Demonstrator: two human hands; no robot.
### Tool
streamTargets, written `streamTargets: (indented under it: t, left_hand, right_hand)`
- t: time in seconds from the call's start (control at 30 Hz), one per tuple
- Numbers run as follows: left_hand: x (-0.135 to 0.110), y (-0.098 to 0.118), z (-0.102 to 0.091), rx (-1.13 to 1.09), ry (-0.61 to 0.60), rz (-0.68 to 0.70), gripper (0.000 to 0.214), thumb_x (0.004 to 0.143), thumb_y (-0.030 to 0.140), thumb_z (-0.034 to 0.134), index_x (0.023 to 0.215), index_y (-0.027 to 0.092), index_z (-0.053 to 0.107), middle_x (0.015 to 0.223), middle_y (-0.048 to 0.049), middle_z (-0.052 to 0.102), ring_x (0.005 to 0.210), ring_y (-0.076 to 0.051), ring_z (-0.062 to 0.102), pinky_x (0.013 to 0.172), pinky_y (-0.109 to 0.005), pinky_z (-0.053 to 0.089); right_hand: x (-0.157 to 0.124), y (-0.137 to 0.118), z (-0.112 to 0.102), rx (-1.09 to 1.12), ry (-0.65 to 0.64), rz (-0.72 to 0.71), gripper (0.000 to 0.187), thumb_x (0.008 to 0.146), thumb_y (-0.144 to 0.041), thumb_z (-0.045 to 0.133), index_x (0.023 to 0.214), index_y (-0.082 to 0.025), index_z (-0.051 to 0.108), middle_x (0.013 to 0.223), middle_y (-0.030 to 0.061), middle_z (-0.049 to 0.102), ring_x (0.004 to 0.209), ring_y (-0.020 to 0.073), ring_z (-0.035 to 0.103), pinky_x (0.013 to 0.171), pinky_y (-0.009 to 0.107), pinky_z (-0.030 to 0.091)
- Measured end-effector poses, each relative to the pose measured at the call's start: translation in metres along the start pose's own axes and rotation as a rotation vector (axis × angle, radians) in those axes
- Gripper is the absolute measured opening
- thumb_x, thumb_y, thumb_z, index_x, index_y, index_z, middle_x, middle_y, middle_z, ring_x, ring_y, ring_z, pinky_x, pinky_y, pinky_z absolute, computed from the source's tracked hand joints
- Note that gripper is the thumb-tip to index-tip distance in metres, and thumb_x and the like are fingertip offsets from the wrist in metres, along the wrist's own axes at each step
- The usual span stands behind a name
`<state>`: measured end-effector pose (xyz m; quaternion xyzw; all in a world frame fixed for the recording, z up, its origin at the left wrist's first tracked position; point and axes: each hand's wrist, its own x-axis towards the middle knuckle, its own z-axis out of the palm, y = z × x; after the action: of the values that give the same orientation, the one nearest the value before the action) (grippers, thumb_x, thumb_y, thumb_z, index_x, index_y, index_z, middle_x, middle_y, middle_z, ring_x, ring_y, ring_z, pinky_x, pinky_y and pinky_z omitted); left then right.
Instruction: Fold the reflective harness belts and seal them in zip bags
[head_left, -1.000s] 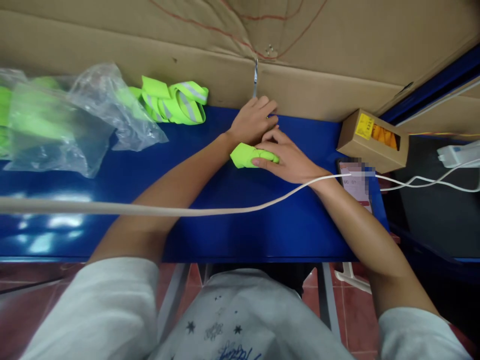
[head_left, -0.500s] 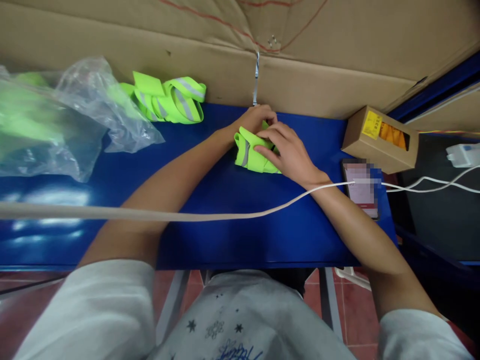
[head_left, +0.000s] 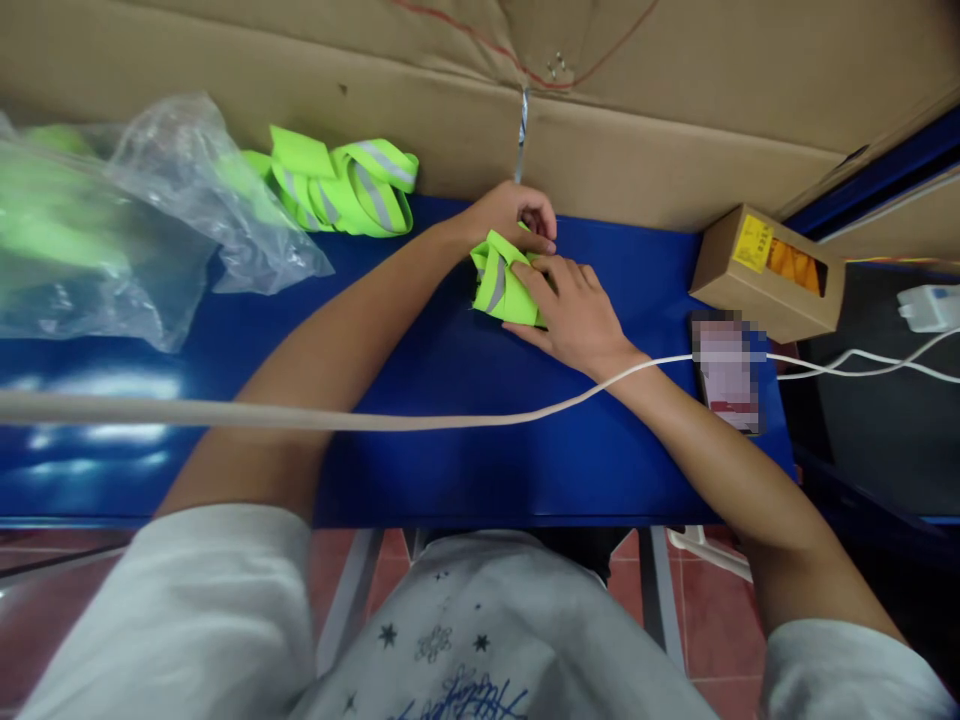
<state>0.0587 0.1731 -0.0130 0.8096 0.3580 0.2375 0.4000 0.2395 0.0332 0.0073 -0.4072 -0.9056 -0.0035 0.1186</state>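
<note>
A folded bundle of neon yellow-green reflective strap [head_left: 499, 285] with grey stripes lies on the blue table in front of me. My right hand [head_left: 576, 312] grips its right side, with fingers over the top and the thumb along the near edge. At the bundle's far side, my left hand [head_left: 514, 215] has its fingers curled in and its thumb against the strap; the hand partly hides what it pinches. Farther left, another looped heap of the same strap [head_left: 367, 190] rests against the cardboard wall.
Clear plastic bags [head_left: 172, 230] with neon material lie at the left of the blue table [head_left: 450, 470]. On the right are a phone [head_left: 724, 375] and a cardboard box [head_left: 750, 290] with orange contents. A white cable [head_left: 450, 422] crosses the view above my forearms.
My left fingers have curled and shifted slightly at the bundle's far side. My right hand has slid lower and its thumb now lies at the near edge. The bundle has turned slightly.
</note>
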Motion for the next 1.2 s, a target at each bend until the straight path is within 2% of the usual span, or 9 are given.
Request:
streamTargets:
  t: [0.17, 0.3, 0.47, 0.57, 0.67, 0.77, 0.97, 1.07, 1.2]
  left_hand:
    - [-0.002, 0.003, 0.005, -0.033, 0.067, -0.052, 0.053, 0.062, 0.067, 0.084, 0.089, 0.023, 0.073, 0.100, -0.0094, 0.078, 0.090, -0.021, 0.066, 0.087, -0.046, 0.054]
    - [-0.018, 0.025, -0.004, -0.046, 0.109, -0.164, 0.058, 0.081, 0.072, 0.066, 0.106, 0.020, 0.074, 0.113, -0.0096, 0.077, 0.098, -0.021, 0.067, 0.089, -0.044, 0.054]
    - [-0.067, 0.069, -0.033, 0.013, -0.147, -0.352, 0.074, 0.095, 0.080, 0.042, 0.124, 0.019, 0.073, 0.129, -0.0068, 0.074, 0.112, -0.023, 0.068, 0.092, -0.035, 0.055]
    - [-0.088, 0.077, -0.035, 0.181, -0.173, -0.283, 0.079, 0.081, 0.079, 0.065, 0.139, 0.025, 0.065, 0.138, -0.0070, 0.070, 0.121, -0.027, 0.068, 0.091, -0.034, 0.055]
    - [-0.095, 0.069, -0.022, 0.353, -0.022, -0.238, 0.076, 0.068, 0.067, 0.083, 0.127, 0.023, 0.069, 0.125, -0.0080, 0.075, 0.111, -0.029, 0.072, 0.088, -0.032, 0.054]
    - [-0.100, 0.060, -0.003, 0.334, 0.053, -0.234, 0.068, 0.070, 0.064, 0.082, 0.124, 0.023, 0.070, 0.115, -0.0064, 0.077, 0.101, -0.027, 0.072, 0.084, -0.031, 0.053]
    - [-0.121, 0.066, 0.021, 0.202, 0.207, -0.238, 0.079, 0.071, 0.063, 0.084, 0.136, 0.023, 0.064, 0.131, -0.0078, 0.072, 0.112, -0.028, 0.069, 0.092, -0.035, 0.053]
    - [-0.128, 0.069, 0.021, 0.113, 0.140, -0.255, 0.081, 0.067, 0.064, 0.087, 0.132, 0.021, 0.068, 0.120, -0.0068, 0.075, 0.102, -0.027, 0.068, 0.087, -0.036, 0.053]
    - [-0.131, 0.071, 0.018, 0.088, 0.118, -0.224, 0.074, 0.070, 0.067, 0.084, 0.124, 0.018, 0.071, 0.106, -0.0066, 0.076, 0.090, -0.024, 0.066, 0.081, -0.036, 0.052]
  right_hand:
    - [-0.001, 0.006, -0.006, 0.217, -0.013, 0.025, 0.061, 0.101, -0.058, 0.060, 0.147, -0.019, 0.059, 0.138, 0.0168, 0.065, 0.116, 0.0338, 0.064, 0.099, 0.047, 0.050]
    - [0.006, 0.011, -0.007, 0.298, 0.012, 0.069, 0.053, 0.101, -0.061, 0.059, 0.129, -0.018, 0.071, 0.123, 0.0136, 0.070, 0.113, 0.0305, 0.066, 0.098, 0.045, 0.052]
    - [0.035, 0.028, -0.007, 0.443, -0.024, 0.138, 0.057, 0.102, -0.066, 0.054, 0.094, -0.015, 0.078, 0.107, 0.0129, 0.071, 0.106, 0.0252, 0.066, 0.095, 0.039, 0.052]
    - [0.046, 0.034, -0.013, 0.453, -0.141, 0.162, 0.062, 0.104, -0.068, 0.049, 0.083, -0.015, 0.074, 0.089, 0.0109, 0.073, 0.085, 0.0228, 0.067, 0.081, 0.037, 0.051]
    - [0.045, 0.035, -0.018, 0.488, -0.167, 0.162, 0.065, 0.100, -0.074, 0.049, 0.075, -0.017, 0.068, 0.072, 0.0059, 0.069, 0.069, 0.0198, 0.064, 0.069, 0.034, 0.046]
    - [0.037, 0.034, -0.016, 0.629, -0.160, 0.141, 0.065, 0.097, -0.077, 0.048, 0.080, -0.018, 0.068, 0.072, 0.0031, 0.068, 0.069, 0.0179, 0.063, 0.066, 0.031, 0.045]
    - [0.024, 0.029, -0.002, 0.915, -0.047, 0.122, 0.061, 0.090, -0.070, 0.064, 0.126, -0.021, 0.060, 0.101, 0.0044, 0.075, 0.084, 0.0188, 0.067, 0.071, 0.031, 0.049]
    - [0.016, 0.018, -0.001, 0.878, -0.036, 0.147, 0.064, 0.092, -0.070, 0.064, 0.133, -0.023, 0.052, 0.091, 0.0011, 0.075, 0.078, 0.0191, 0.069, 0.069, 0.032, 0.050]
    - [0.004, 0.005, -0.004, 0.746, 0.063, 0.104, 0.065, 0.094, -0.068, 0.064, 0.136, -0.021, 0.049, 0.105, 0.0053, 0.076, 0.096, 0.0249, 0.075, 0.079, 0.037, 0.057]
